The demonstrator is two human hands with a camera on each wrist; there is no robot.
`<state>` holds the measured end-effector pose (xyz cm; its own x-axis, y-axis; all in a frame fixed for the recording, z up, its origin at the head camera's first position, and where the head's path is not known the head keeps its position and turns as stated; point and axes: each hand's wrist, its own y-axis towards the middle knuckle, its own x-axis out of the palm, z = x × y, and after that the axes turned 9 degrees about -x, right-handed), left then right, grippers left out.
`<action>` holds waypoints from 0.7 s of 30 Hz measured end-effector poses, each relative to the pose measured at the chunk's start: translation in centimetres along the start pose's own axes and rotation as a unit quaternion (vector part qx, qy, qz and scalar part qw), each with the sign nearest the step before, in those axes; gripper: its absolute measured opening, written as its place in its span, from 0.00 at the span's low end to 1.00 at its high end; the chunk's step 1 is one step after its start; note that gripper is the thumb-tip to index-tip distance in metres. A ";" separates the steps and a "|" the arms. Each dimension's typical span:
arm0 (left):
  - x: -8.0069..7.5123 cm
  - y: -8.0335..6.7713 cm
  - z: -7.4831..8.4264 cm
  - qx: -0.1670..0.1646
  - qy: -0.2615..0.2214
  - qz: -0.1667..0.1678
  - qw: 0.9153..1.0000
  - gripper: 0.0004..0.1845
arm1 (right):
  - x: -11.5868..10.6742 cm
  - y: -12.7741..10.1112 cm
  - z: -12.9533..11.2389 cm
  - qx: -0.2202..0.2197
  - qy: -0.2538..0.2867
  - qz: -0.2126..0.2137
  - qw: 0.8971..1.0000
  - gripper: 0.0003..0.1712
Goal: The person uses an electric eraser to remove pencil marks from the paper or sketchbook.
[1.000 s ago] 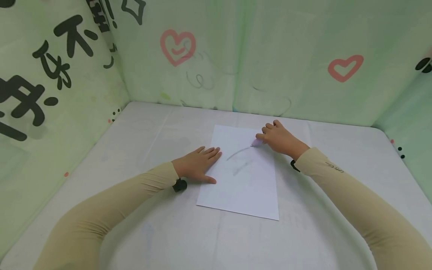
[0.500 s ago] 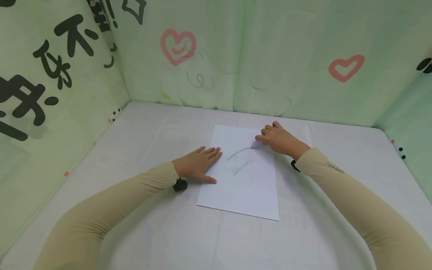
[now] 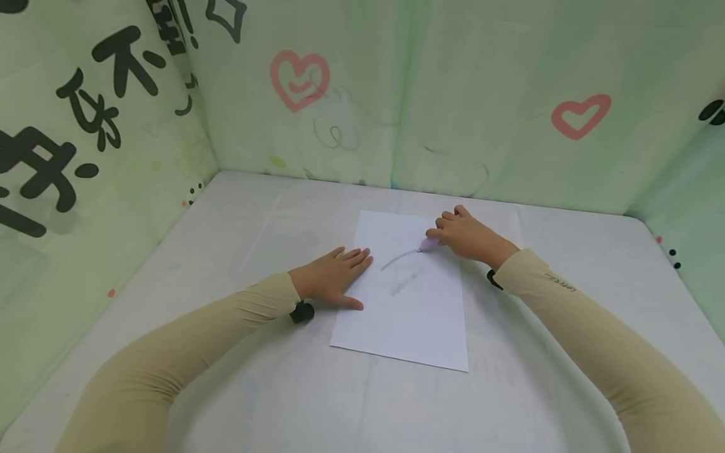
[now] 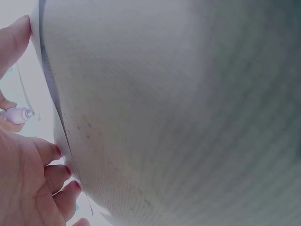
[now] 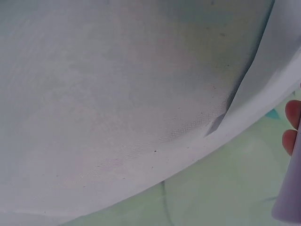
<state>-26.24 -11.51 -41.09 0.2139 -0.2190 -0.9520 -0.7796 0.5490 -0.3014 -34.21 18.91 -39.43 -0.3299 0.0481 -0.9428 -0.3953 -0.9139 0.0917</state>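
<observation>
right hand (image 3: 467, 236) pinches pen (image 3: 428, 243) mid-frame, tip pointing left onto paper (image 3: 404, 314); left hand (image 3: 334, 277) flat, spread on its left edge

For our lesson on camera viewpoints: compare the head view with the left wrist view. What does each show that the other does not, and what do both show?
Only the head view: both sleeved arms, the whole sheet of paper with grey strokes, the green printed cloth walls, and the left hand lying flat on the sheet's edge.
Only the left wrist view: the table cloth weave close up.
Both: the right hand holding the pale purple pen.
</observation>
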 end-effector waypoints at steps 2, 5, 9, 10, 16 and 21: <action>0.0 0.0 0.0 -0.001 0.002 0.000 1.000 0.52 | -0.1 0.0 0.0 -0.001 -0.002 -0.002 1.000 0.10; 0.0 0.0 0.1 -0.001 0.002 -0.001 1.000 0.52 | -0.1 0.0 0.1 0.006 -0.008 -0.005 1.000 0.11; -0.1 -0.1 0.1 -0.001 -0.002 -0.003 1.000 0.52 | 0.0 -0.1 0.0 -0.004 -0.002 0.004 1.000 0.10; -0.1 -0.2 0.1 -0.001 -0.002 -0.002 1.000 0.51 | 0.0 -0.1 0.0 -0.007 -0.003 0.008 1.000 0.09; -0.2 -0.3 0.1 0.000 -0.001 0.002 1.000 0.51 | -0.1 -0.1 0.0 -0.001 -0.010 0.009 1.000 0.10; -0.2 -0.3 0.2 0.001 -0.003 0.001 1.000 0.51 | -0.2 0.0 -0.1 -0.019 -0.010 0.013 1.000 0.09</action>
<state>-25.92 -11.53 -40.80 0.2161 -0.2131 -0.9528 -0.7793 0.5503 -0.2998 -34.08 18.82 -39.26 -0.3577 0.0318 -0.9333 -0.3533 -0.9297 0.1038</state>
